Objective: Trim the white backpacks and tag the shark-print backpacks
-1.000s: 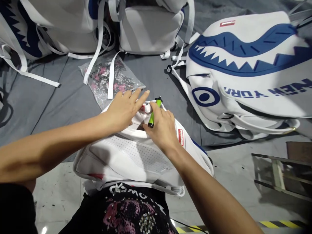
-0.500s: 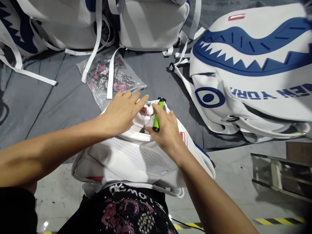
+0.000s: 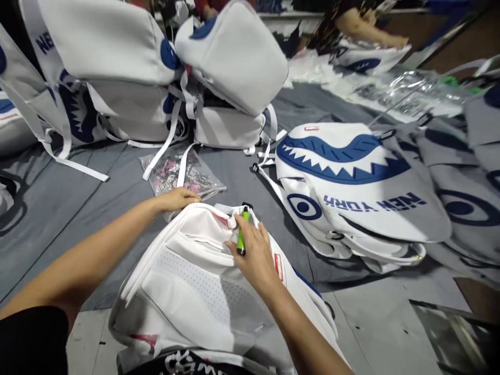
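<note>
A white backpack (image 3: 183,291) lies against my front, its top opening facing up and a dotted mesh panel showing. My left hand (image 3: 177,199) is at the far left of the opening's rim, fingers closed over the edge and partly hidden. Between the thumb and fingers of my right hand (image 3: 255,255) is a slim green stick with black ends (image 3: 242,234); its exact kind is unclear. That hand rests by the right side of the opening, above a small red label (image 3: 278,266).
Another white backpack (image 3: 351,182) with a blue toothed mouth lies to the right. Stacked white backpacks (image 3: 113,47) stand at the back left, straps trailing. A printed clear plastic bag (image 3: 207,179) lies beyond my hands on the grey table cover (image 3: 74,208). Another person's arm (image 3: 363,31) shows far off.
My left hand has moved left and away from the right hand to the backpack's rim, and the opening is spread wider. The green stick stays in my right hand. The view has tilted up.
</note>
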Tool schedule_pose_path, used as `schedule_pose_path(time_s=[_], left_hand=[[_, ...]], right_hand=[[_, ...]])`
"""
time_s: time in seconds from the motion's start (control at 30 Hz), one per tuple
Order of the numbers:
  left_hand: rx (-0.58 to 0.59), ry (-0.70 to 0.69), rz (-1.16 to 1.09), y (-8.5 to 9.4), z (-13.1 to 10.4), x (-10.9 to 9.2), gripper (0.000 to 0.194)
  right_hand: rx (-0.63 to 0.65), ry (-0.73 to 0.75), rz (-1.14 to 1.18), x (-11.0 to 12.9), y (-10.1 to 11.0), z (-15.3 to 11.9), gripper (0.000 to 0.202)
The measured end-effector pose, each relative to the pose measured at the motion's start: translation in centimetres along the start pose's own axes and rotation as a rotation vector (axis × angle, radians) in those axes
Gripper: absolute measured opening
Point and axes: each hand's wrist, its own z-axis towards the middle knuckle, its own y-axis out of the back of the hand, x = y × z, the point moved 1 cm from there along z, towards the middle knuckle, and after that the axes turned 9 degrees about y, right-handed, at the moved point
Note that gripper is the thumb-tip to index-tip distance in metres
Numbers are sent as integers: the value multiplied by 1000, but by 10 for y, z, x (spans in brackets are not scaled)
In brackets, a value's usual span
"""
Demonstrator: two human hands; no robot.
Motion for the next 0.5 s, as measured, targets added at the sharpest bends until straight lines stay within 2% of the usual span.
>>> schedule_pose_path(time_s=[0.07,0.23,0.33,0.43,0.5], left_hand=[[-18,-21,95,-8,11,13,50],[-306,-63,244,-25,16,36,53],[-426,-31,438,-28,11,44,50],[-438,-3,640,-31,11,40,44],[-401,-38,667,-33,19,35,39]], right_hand=[[-38,26,-34,1,-1,-3,48],[-76,63,-62,1,-3,-5,46],[-100,52,-66,0,-5,-4,45],[-117,17,-82,2,-6,-6,48],[-102,3,-71,6,-5,-8,52]])
